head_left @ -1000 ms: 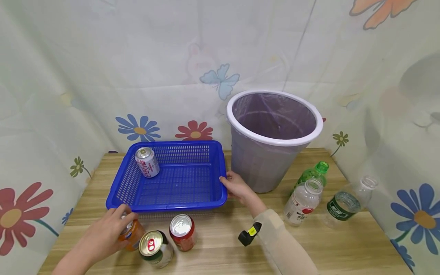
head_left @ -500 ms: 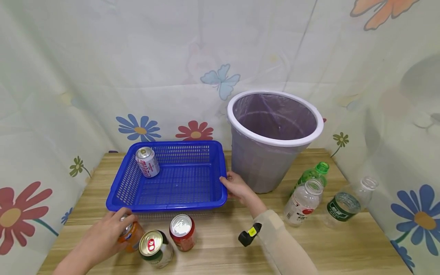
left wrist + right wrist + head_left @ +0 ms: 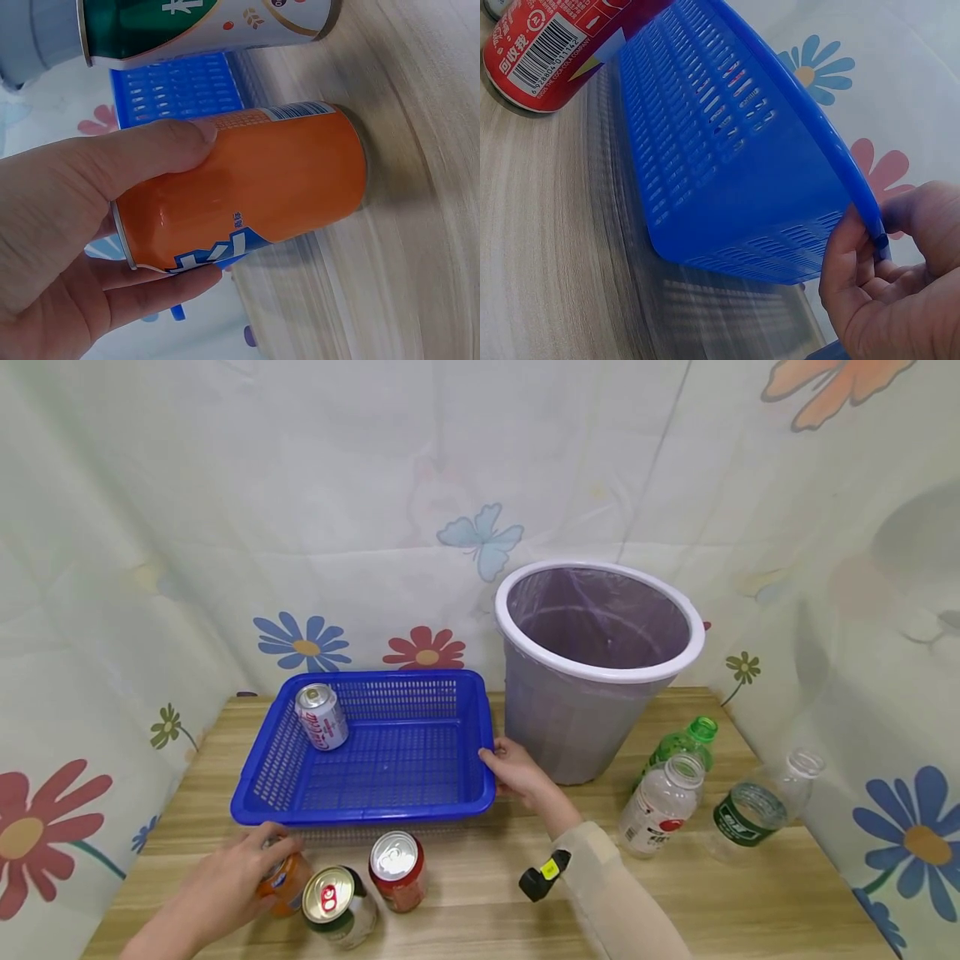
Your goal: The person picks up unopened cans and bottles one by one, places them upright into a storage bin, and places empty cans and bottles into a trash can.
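Observation:
My left hand (image 3: 234, 878) grips an orange soda can (image 3: 255, 187) near its top, thumb on one side and fingers on the other. The can stands on the table at the front left. My right hand (image 3: 517, 770) pinches the right rim of a blue plastic basket (image 3: 757, 180), thumb and fingers on either side of the edge. Inside the basket, at its left end, a white and silver cola can (image 3: 322, 718) leans on the wall. Beside the orange can stand a green and white can (image 3: 339, 906) with a gold lid and a red cola can (image 3: 399, 872).
A grey bin (image 3: 570, 727) with a white rim and a plastic liner stands right of the basket. On the right are a green bottle (image 3: 682, 747), a clear bottle with a red-marked label (image 3: 660, 810) and a clear bottle with a green label (image 3: 757, 810).
The left hand stays around the orange can, with only a slight shift of the fingers. The right hand keeps its hold on the basket rim; the other things stay put.

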Available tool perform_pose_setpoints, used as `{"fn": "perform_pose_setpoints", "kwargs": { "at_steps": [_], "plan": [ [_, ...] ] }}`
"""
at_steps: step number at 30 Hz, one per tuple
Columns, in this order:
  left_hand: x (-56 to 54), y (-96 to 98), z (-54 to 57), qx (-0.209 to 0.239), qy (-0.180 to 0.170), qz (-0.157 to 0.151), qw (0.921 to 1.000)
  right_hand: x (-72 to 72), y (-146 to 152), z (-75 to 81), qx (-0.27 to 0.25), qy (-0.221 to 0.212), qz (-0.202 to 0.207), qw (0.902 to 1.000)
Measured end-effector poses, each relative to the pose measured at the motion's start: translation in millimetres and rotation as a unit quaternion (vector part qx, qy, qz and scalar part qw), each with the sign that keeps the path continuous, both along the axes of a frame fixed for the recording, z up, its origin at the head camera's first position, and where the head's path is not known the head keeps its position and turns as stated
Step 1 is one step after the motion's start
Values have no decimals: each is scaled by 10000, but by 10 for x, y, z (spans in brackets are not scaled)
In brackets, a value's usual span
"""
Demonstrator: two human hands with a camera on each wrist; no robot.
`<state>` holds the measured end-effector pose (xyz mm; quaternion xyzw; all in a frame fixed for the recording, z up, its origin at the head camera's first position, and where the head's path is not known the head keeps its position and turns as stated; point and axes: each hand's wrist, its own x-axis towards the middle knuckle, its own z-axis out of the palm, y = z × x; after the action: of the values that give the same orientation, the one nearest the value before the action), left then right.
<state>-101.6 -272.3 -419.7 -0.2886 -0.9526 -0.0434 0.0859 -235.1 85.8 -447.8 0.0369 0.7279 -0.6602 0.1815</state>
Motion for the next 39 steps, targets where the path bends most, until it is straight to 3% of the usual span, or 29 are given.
{"fn": "perform_pose_setpoints", "kwargs": {
  "at_steps": [14, 21, 29, 39],
  "plan": [
    [-14, -32, 0, -110, -105, -113, 9998, 17, -4, -6, 70, 39, -12, 10000],
    [-28, -51, 26, -50, -464, -103, 9989, 12, -14, -1, 71, 41, -18, 10000],
    [-41, -56, 26, 27, -271, -284, 9992, -6, -7, -9, 41, 51, 14, 10000],
    [-62, -65, 42, -92, -492, -264, 9984, 134, -17, 229, 8, 101, 130, 9999]
  ]
}}
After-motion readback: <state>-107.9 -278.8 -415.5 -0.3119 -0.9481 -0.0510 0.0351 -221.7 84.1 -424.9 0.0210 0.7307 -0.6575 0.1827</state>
